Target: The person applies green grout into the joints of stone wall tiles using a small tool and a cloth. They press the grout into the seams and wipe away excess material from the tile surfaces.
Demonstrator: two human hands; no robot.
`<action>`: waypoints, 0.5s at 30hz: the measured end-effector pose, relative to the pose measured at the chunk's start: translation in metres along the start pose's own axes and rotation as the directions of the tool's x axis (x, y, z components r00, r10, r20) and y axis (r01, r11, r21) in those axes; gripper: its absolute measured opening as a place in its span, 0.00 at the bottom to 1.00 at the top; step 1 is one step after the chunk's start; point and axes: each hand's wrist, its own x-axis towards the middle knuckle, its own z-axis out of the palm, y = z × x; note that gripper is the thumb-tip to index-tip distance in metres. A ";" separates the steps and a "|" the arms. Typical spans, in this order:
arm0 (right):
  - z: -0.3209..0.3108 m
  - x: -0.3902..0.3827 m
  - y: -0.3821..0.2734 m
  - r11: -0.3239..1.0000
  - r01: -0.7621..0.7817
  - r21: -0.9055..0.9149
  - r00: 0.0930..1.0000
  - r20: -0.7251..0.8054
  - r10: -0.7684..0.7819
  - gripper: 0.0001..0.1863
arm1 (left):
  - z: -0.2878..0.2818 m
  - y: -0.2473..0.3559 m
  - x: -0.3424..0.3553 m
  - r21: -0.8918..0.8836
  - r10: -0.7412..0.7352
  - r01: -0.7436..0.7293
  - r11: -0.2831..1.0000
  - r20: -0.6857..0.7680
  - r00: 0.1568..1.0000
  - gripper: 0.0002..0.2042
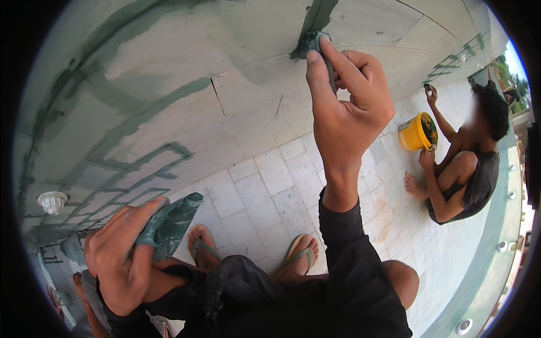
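Observation:
My right hand is raised to the pale tiled wall. Its thumb and fingers pinch a narrow dark strip-like tool whose tip carries a lump of green paste. That tip touches a joint freshly smeared with green. Lower left, my left hand is wrapped round a green, paste-coated piece, pointed at one end; whether it is a bag or a cut container I cannot tell. Green paste lines several tile joints on the wall and smears the tile faces beside them.
A co-worker squats at the right, one hand at the wall, the other at a yellow bucket of green paste. A white round fitting juts from the wall at left. My sandalled feet rest on a pale tiled floor.

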 end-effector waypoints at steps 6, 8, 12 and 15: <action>-0.001 -0.015 -0.006 0.997 -0.079 -0.020 0.994 0.078 0.081 0.10 | 0.003 -0.002 -0.005 -0.028 -0.108 0.107 0.994 -0.032 0.994 0.23; -0.005 -0.018 -0.004 0.990 -0.139 -0.005 0.982 0.128 0.138 0.10 | 0.005 -0.005 -0.005 -0.023 -0.106 0.105 0.994 -0.043 0.993 0.23; -0.015 -0.011 -0.002 0.967 -0.242 0.084 0.967 0.106 0.233 0.09 | 0.004 -0.003 -0.008 0.009 -0.077 0.077 0.997 -0.047 0.996 0.24; -0.012 0.001 0.002 0.976 -0.185 0.115 0.983 0.014 0.184 0.10 | 0.004 0.000 -0.005 -0.013 -0.081 0.081 0.997 -0.040 0.996 0.24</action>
